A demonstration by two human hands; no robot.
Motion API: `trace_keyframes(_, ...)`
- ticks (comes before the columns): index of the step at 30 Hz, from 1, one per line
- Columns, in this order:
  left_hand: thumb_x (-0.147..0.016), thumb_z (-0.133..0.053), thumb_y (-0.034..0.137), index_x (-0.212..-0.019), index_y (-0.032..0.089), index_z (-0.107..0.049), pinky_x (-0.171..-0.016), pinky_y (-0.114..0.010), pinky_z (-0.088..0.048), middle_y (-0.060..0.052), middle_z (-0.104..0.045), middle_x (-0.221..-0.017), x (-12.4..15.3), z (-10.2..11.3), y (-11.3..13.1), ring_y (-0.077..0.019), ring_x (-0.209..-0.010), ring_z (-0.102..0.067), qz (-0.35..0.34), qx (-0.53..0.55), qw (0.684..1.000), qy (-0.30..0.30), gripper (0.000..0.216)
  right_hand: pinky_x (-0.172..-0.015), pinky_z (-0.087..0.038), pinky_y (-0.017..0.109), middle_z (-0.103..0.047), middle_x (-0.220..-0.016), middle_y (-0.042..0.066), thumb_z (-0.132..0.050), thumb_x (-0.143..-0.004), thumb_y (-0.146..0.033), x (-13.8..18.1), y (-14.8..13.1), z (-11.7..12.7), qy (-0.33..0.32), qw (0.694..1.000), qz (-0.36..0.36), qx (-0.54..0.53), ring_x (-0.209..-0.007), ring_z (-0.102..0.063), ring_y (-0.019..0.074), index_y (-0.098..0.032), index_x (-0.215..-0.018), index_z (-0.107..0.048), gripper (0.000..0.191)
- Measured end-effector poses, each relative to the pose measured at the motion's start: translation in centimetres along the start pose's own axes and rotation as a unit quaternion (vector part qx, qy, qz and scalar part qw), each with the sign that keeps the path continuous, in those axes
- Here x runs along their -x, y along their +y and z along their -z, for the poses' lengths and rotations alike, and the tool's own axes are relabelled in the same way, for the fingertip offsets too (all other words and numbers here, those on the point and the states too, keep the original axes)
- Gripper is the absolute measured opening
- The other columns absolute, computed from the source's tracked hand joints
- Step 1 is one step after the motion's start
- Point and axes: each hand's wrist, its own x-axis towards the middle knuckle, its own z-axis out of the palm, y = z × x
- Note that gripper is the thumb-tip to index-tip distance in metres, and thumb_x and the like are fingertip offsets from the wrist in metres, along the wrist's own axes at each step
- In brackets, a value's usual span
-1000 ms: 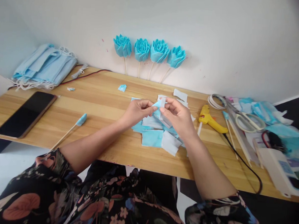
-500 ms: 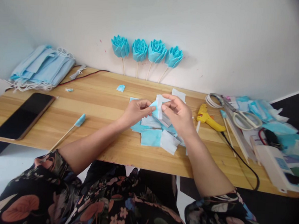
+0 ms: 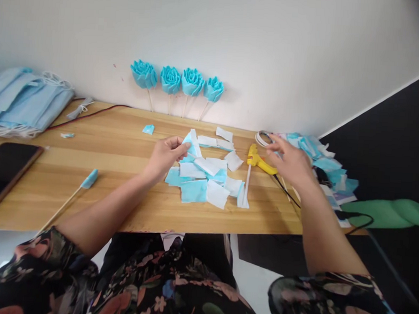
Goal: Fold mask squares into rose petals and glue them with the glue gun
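Fold step likely: mask-fabric piece (image 3: 194, 145) pinched by left hand (image 3: 166, 155); right hand (image 3: 293, 163) unclenched near glue gun (image 3: 255, 157); steady pinch needed.

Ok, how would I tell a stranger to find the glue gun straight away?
Start with the wooden table and find the loose scraps spread over its middle. Just right of them, by the person's right hand, lies the glue gun. It is bright yellow, unlike the white tape behind it and the blue and white scraps beside it.

Blue-white cloth piece (image 3: 194, 143), folded, tilted, pinched in left fingers (image 3: 182, 149).
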Motion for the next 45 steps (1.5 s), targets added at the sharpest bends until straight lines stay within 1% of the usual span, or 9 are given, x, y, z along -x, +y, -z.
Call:
trace_keyframes(5,-0.076,-0.071,0.029,-0.064,0.015,-0.060,-0.054,-0.021,-0.040,0.001,-0.059,-0.057,-0.2,0.1,-0.1,-0.0074,-0.052,-0.048,0.007,0.004,1.000,0.013,0.021,-0.098,-0.049,0.048,-0.058,-0.141,0.020,-0.054,-0.088,-0.023,1.4,3.8,-3.1,-0.162,0.969,0.068,0.173,-0.125,-0.057,0.0369,-0.013,-0.148,-0.042,0.062)
trace_keyframes(11,-0.076,-0.072,0.032,-0.063,0.015,-0.059,-0.053,-0.021,-0.039,0.001,-0.058,-0.057,-0.3,0.3,-0.1,-0.0068,-0.051,-0.046,0.006,0.005,1.000,0.014,0.024,-0.102,-0.046,0.049,-0.059,-0.138,0.023,-0.045,-0.091,-0.021,1.0,4.4,-5.6,-0.103,0.973,0.081,0.189,-0.123,-0.057,0.0371,-0.006,-0.145,-0.044,0.056)
trace_keyframes(14,-0.077,-0.072,0.033,-0.064,0.015,-0.059,-0.052,-0.022,-0.038,0.001,-0.058,-0.057,-0.4,0.3,-0.1,-0.0068,-0.051,-0.046,0.004,0.014,1.000,0.007,0.025,-0.086,-0.052,0.050,-0.067,-0.120,0.025,-0.049,-0.091,-0.028,0.8,5.2,-4.7,-0.074,0.984,0.069,0.144,-0.104,-0.065,0.0382,-0.008,-0.144,-0.044,0.057)
trace_keyframes(17,-0.077,-0.073,0.033,-0.064,0.015,-0.059,-0.053,-0.022,-0.038,0.001,-0.057,-0.057,-0.4,0.3,-0.2,-0.0070,-0.052,-0.047,0.008,0.022,1.000,0.002,0.026,-0.063,-0.053,0.040,-0.072,-0.102,0.022,-0.058,-0.088,-0.033,0.3,5.3,-2.9,-0.009,0.998,-0.045,-0.039,-0.080,-0.067,0.0311,-0.016,-0.127,-0.060,0.042)
trace_keyframes(22,-0.075,-0.075,0.036,-0.063,0.015,-0.057,-0.053,-0.022,-0.036,0.002,-0.056,-0.056,-0.6,0.3,-0.5,-0.0060,-0.051,-0.045,0.020,0.042,0.999,0.002,0.030,-0.041,-0.043,0.026,-0.071,-0.091,0.016,-0.071,-0.080,-0.044,-0.9,0.6,-0.9,0.066,0.881,-0.151,-0.443,-0.067,-0.063,0.0198,-0.020,-0.082,-0.070,0.024)
trace_keyframes(26,-0.075,-0.076,0.040,-0.063,0.015,-0.057,-0.055,-0.022,-0.036,0.003,-0.055,-0.057,-0.6,0.4,-0.5,-0.0062,-0.052,-0.045,0.013,0.055,0.998,-0.019,0.033,-0.038,-0.039,0.019,-0.070,-0.087,0.009,-0.076,-0.073,-0.047,-1.4,-5.1,-0.5,-0.077,0.767,-0.152,-0.619,-0.069,-0.062,0.0157,-0.019,-0.099,-0.073,0.038)
trace_keyframes(31,-0.074,-0.077,0.042,-0.063,0.014,-0.058,-0.056,-0.023,-0.037,0.003,-0.055,-0.057,-0.7,0.6,-0.6,-0.0065,-0.053,-0.047,0.023,0.074,0.996,-0.041,0.035,-0.039,-0.039,0.020,-0.067,-0.081,0.006,-0.072,-0.078,-0.050,-1.4,-9.2,-2.2,-0.149,0.713,-0.108,-0.677,-0.058,-0.054,0.0112,-0.017,-0.102,-0.072,0.041)
trace_keyframes(37,-0.069,-0.080,0.045,-0.061,0.014,-0.058,-0.056,-0.023,-0.037,0.003,-0.056,-0.056,-1.1,0.7,-0.8,-0.0064,-0.053,-0.047,0.044,0.088,0.994,-0.048,0.039,-0.048,-0.045,0.027,-0.064,-0.078,0.005,-0.062,-0.086,-0.054,0.1,-8.5,-5.2,-0.197,0.739,-0.075,-0.640,-0.058,-0.054,0.0141,-0.021,-0.088,-0.068,0.034)
trace_keyframes(45,-0.069,-0.081,0.046,-0.061,0.015,-0.058,-0.056,-0.023,-0.038,0.003,-0.057,-0.056,-0.9,0.7,-1.0,-0.0066,-0.053,-0.047,0.051,0.092,0.992,-0.065,0.040,-0.055,-0.041,0.031,-0.057,-0.072,0.006,-0.047,-0.095,-0.057,0.6,-7.5,-4.8,-0.227,0.785,-0.004,-0.577,-0.062,-0.050,0.0173,-0.020,-0.085,-0.068,0.044)
